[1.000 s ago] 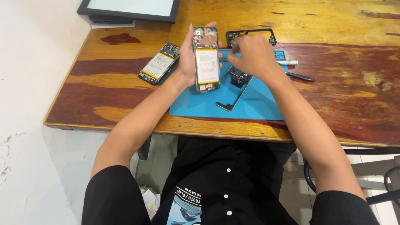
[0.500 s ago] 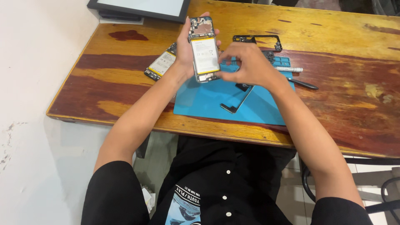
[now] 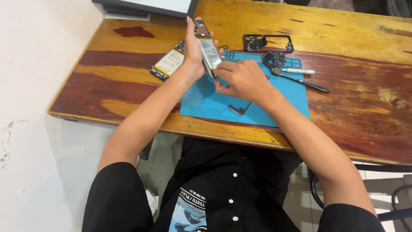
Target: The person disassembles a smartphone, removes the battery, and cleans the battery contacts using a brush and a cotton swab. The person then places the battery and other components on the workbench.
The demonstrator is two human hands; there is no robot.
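Gripped upright in the left hand (image 3: 194, 53), an opened phone (image 3: 207, 47) is tilted toward the right hand (image 3: 242, 77), whose fingers pinch at its lower edge above the blue mat (image 3: 279, 101). Flat on the mat: a small metal part (image 3: 239, 109), kept near. Farther off, on the wooden table (image 3: 352, 116): second phone (image 3: 168, 64), black frame (image 3: 268, 43), screwdriver (image 3: 300, 79), parked within reach.

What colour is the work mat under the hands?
Blue mat, seen clearly in the head view.

Bright, even daylight fills the head view. The varnished wooden table (image 3: 343, 38) carries a soft sheen toward twelve and one o'clock. Shadows are faint, pooling under the table edge at six o'clock. Focus is crisp centrally; wide-angle stretching bends the white wall (image 3: 30, 107) at nine o'clock.
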